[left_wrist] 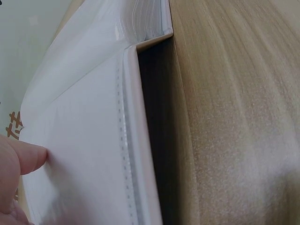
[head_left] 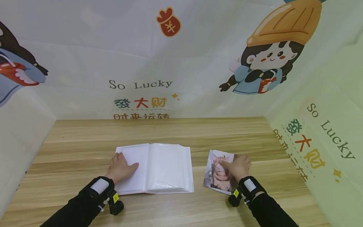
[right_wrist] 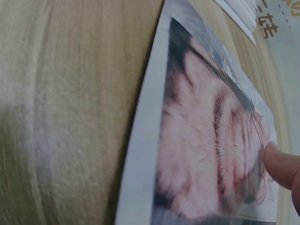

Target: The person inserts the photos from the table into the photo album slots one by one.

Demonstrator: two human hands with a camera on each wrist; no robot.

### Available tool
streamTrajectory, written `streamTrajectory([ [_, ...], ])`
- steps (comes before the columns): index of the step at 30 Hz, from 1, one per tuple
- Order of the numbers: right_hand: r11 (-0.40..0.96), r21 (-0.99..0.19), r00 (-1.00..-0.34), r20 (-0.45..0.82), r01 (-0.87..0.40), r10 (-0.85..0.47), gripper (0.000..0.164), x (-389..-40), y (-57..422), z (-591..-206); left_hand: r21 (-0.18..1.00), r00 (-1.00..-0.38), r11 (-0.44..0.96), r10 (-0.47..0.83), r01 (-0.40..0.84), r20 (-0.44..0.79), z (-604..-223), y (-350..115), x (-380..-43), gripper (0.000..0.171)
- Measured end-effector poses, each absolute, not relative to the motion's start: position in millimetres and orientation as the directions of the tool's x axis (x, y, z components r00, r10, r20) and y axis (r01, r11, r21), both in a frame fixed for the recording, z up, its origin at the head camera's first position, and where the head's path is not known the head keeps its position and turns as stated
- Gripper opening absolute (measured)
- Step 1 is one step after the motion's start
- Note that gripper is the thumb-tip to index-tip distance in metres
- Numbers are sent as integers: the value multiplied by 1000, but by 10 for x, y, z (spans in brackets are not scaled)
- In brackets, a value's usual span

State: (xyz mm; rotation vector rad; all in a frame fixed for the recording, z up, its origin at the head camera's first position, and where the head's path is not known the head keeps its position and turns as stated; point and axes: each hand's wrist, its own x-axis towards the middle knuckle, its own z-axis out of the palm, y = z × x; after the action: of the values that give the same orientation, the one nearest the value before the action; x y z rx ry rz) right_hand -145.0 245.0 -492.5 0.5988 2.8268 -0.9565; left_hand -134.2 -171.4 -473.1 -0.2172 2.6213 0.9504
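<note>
A white photo album (head_left: 167,167) lies open on the table, with clear plastic sleeves over its right-hand stack of pages. On the left inside cover rests my left hand (head_left: 120,168), its thumb spread towards the spine and its fingers at the outer edge. In the left wrist view the thumb touches the white cover (left_wrist: 89,136). To the right of the album, my right hand (head_left: 239,167) holds a small stack of photos by the right edge, thumb on top. The uppermost photo (head_left: 219,175) shows a striped orange cat; fingers beyond the edge are partly hidden.
The wood-grain table (head_left: 170,209) has printed white cloth walls (head_left: 198,69) at its back and sides. A strip of bare table separates the album from the photos. Each wrist wears a black strap with a small camera.
</note>
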Motion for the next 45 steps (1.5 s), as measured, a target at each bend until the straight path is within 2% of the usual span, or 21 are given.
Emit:
streamTrajectory([
  [10,706,-572,-908,-234,418,348,93,-1461,2413,-4907,591,-927,764,-25,-259,-373,-4729,-1729,-1335,87],
  [14,692,-592,-909,-215,413,358,85,-1483,2419,-4920,589,-927,767,-21,-256,-376,-4733,-1724,-1331,87],
  [21,707,-614,-926,-120,352,357,62,-1560,2453,-4945,597,-927,760,-16,-255,-376,-4702,-1672,-1318,86],
  [24,754,-606,-947,1,254,320,43,-1597,2477,-4949,597,-927,762,-12,-251,-375,-4717,-1661,-1309,86],
  [26,763,-608,-946,55,222,319,26,-1630,2500,-4943,596,-926,763,-10,-250,-377,-4723,-1654,-1301,86],
  [28,751,-629,-942,86,201,325,15,-1665,2527,-4927,594,-926,765,-7,-248,-379,-4729,-1647,-1298,86],
  [35,552,-805,-936,-13,219,353,15,-1823,2604,-4753,588,-929,771,-13,-244,-369,-4691,-1583,-1284,85],
  [40,514,-829,-942,-45,221,332,29,-1945,2639,-4576,584,-936,777,-19,-234,-351,-4679,-1511,-1270,84],
  [45,539,-815,-942,-23,212,336,40,-2107,2652,-4394,592,-937,768,-29,-244,-348,-4688,-1436,-1252,84],
])
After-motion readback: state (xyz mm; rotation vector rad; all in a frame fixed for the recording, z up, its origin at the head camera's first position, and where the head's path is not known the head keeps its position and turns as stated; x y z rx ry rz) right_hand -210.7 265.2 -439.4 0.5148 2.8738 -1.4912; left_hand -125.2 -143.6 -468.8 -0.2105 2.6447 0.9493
